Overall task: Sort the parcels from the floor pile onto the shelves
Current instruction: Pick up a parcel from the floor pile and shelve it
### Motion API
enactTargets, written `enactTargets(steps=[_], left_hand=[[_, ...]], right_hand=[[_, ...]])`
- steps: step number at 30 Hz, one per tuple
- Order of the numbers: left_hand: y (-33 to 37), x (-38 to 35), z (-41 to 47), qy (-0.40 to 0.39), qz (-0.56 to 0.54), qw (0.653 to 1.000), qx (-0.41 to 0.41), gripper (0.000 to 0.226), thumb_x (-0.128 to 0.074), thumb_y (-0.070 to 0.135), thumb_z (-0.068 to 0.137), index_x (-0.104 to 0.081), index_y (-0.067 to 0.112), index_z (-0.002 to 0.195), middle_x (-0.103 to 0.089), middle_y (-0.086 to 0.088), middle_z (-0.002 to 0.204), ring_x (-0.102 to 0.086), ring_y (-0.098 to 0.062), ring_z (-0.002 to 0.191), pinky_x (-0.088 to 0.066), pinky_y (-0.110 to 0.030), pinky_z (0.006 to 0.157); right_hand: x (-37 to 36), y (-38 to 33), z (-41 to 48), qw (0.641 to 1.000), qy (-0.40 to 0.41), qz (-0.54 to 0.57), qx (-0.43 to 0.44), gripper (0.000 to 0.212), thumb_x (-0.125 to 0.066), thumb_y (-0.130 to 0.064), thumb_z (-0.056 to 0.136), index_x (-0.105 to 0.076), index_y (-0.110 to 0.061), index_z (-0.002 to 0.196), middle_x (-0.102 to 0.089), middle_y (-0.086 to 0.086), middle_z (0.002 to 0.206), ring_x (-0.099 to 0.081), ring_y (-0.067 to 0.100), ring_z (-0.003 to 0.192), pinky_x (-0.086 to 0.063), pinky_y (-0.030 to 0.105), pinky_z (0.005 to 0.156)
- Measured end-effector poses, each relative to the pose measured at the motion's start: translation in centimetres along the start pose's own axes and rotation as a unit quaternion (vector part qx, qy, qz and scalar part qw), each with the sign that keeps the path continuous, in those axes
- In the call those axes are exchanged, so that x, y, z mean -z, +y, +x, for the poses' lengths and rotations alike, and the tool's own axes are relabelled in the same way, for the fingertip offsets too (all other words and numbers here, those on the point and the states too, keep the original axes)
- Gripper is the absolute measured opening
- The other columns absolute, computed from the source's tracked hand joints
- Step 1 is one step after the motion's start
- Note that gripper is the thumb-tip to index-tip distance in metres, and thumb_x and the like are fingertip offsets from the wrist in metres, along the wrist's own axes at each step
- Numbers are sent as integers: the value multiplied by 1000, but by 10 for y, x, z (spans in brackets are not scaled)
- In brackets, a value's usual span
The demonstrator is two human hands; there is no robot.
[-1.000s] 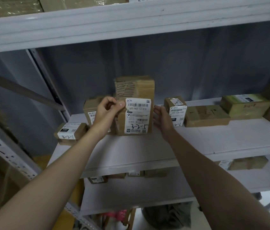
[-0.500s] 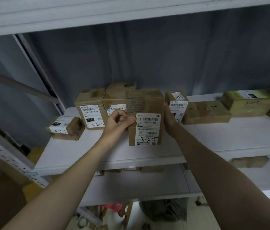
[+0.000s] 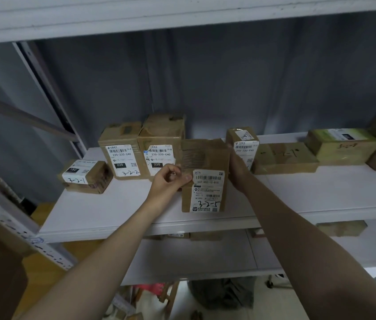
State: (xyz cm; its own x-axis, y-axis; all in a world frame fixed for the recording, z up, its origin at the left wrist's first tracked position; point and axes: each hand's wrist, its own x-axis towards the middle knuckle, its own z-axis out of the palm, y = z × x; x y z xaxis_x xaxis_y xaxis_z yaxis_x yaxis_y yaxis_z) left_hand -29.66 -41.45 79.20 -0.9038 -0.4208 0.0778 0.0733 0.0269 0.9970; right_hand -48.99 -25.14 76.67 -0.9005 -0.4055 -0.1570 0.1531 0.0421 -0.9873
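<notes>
**On the middle shelf: parcel 3-2-5 being set into its row**

On the white middle shelf (image 3: 321, 192), toward the front edge, stands the parcel (image 3: 204, 176) marked 3-2-5 by hand, upright, label facing out.

- Grip, left: left hand (image 3: 167, 181) pinches the parcel's left front edge, thumb on the label corner, fingers curled.
- Grip, right: right hand (image 3: 236, 173) lies flat against the parcel's right side; its fingers are hidden behind the box, so whether they close round it cannot be told.
- Neighbours, left: two upright boxes (image 3: 141, 150) labelled 220, one marked 3-2-2; further left a low box (image 3: 85, 175) marked 3-2-1.
- Neighbours, right: a narrow upright box (image 3: 243, 144), just behind the right hand, then a flat carton (image 3: 285, 158) and a green carton (image 3: 341, 144).
- Step in hand, as judged: placing. The parcel appears to rest on the shelf, forward of the row, at the gap between the 220 boxes and the narrow box.
- Next move, as judged: push straight back into that gap, label outward, then release both hands; the gap looks snug, so a skewed push could nudge the neighbours.
- Change from a second ago: the parcel was then held higher, covering the box behind; it has since come down and forward, and the second 220 box is now visible.
</notes>
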Motion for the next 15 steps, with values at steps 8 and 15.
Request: enactTargets(steps=[8, 15], left_hand=[[-13, -23, 10, 21, 27, 999, 7, 29, -84, 4, 78, -57, 9, 90, -64, -30, 95, -64, -5, 77, -54, -33, 85], [-26, -22, 9, 30, 78, 996, -21, 40, -90, 18, 74, -51, 18, 84, -63, 0, 95, -62, -13, 93, -55, -41, 90]], right_hand=[[18, -5, -77, 989, 137, -11, 53, 35, -33, -41, 114, -63, -29, 100, -76, 11, 104, -76, 38, 86, -64, 52, 79], [28, 1, -100, 962, 187, 7, 198, 49, -41, -20, 110, -61, 0, 71, -65, 15, 60, -55, 27, 43, -44, 30, 44]])
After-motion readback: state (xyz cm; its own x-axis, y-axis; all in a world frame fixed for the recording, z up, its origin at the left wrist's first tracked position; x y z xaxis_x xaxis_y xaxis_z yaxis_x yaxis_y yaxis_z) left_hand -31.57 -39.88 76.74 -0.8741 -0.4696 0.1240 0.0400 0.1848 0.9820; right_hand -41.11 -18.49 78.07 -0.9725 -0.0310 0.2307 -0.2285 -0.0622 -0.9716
